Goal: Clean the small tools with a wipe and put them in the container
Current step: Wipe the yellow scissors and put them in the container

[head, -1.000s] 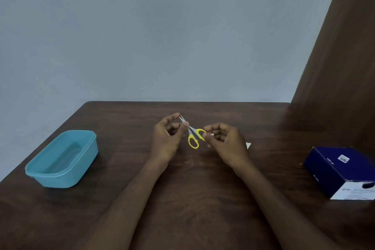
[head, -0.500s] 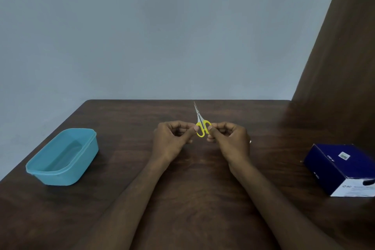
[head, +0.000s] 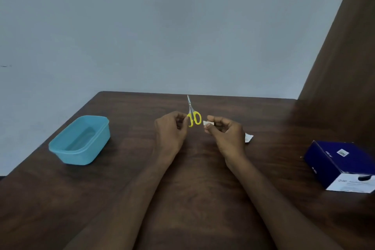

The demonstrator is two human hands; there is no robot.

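With the scissors [head: 192, 116] as datum: nearest the camera, both forearms run up the dark table [head: 192, 199] and converge on them. Left hand [head: 171, 131] sits just left of the yellow loops, fingers curled and pinching the left loop; tool is off the table, long axis near upright, blade tip pointing away toward the far table edge. Right hand [head: 225, 135] is just right of the loops, apart from them by a small gap, pinching a small folded white wipe [head: 208, 123] at thumb and forefinger. A torn white wrapper [head: 248, 137] lies on the table right of the scissors, just behind the right hand. Blue container [head: 81, 141] stands well left of the scissors, open side up; I can't make out anything inside it. Left hand is the nearer one, so the drop-off likely goes to it: straight sweep left, nothing on the table between. Dark blue box [head: 343, 165] is far right of the scissors, near the edge, out of that path. Beyond the scissors: far table edge, then plain wall. Judgement: wiping looks about done, transfer next; watch the point on release.
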